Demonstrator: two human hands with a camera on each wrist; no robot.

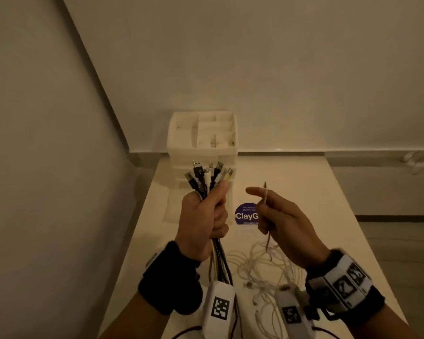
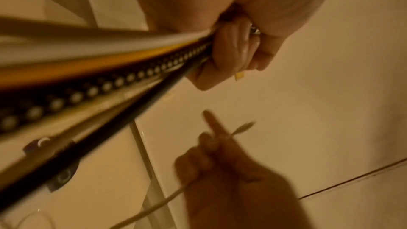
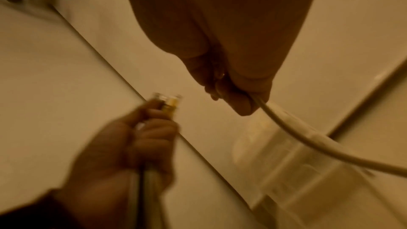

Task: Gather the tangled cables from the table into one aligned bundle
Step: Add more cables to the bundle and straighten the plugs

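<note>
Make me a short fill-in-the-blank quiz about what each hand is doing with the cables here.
The bundle of cables is gripped in the ____ hand.
The right hand holds a ____ cable.
More pale cables lie loose on the ____.
Behind the hands stands a white ____.

Missing words: left; single; table; organizer

Purple sticker on table, reads "ClayG", rest hidden

Smooth matt tabletop. Milky, translucent plastic organizer at the far edge. Bundled cables: one braided black-and-white weave, others smooth sheathing, with shiny metal plug tips. Glossy purple sticker.
</note>
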